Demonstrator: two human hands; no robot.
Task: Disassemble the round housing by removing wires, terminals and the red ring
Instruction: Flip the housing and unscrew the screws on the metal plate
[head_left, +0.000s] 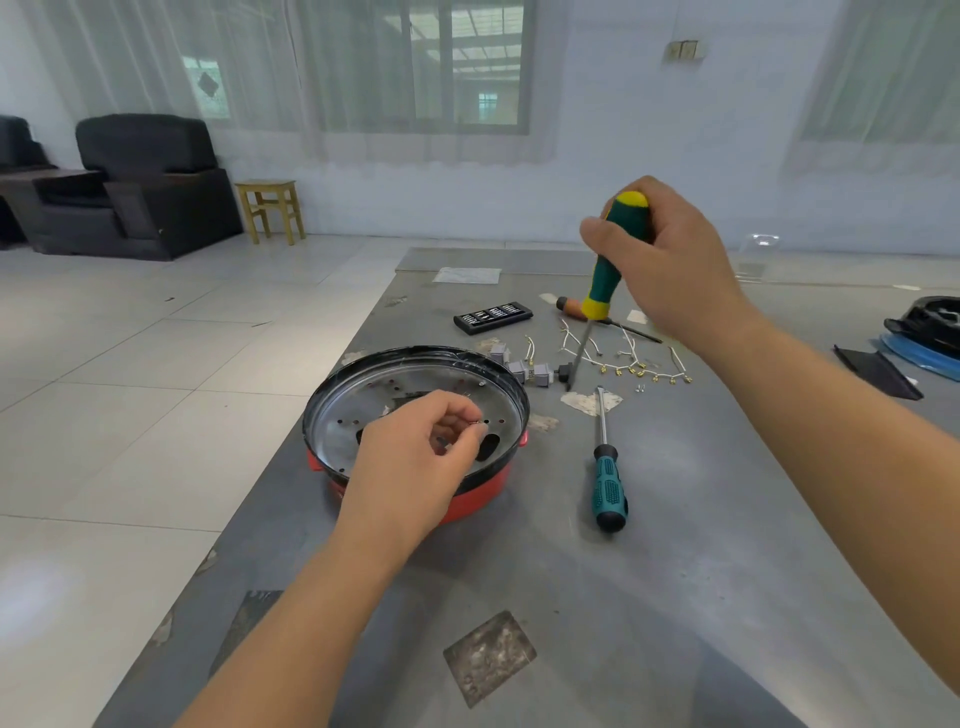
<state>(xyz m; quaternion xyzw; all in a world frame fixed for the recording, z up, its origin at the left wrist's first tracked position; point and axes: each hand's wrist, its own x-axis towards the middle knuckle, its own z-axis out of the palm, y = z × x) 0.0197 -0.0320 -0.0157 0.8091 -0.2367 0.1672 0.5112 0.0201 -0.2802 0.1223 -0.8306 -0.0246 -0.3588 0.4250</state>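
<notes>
My left hand (415, 452) pinches a tiny screw (475, 423) over the round housing (415, 415), so my right hand (660, 260) holds the screwdriver (610, 260) up, out of the way.

The one camera sits on my head and looks forward and down, close over my left hand (415, 452) and right hand (670, 270), with the grey table (649, 597) right under it and the window (421, 67) far across the room.
</notes>
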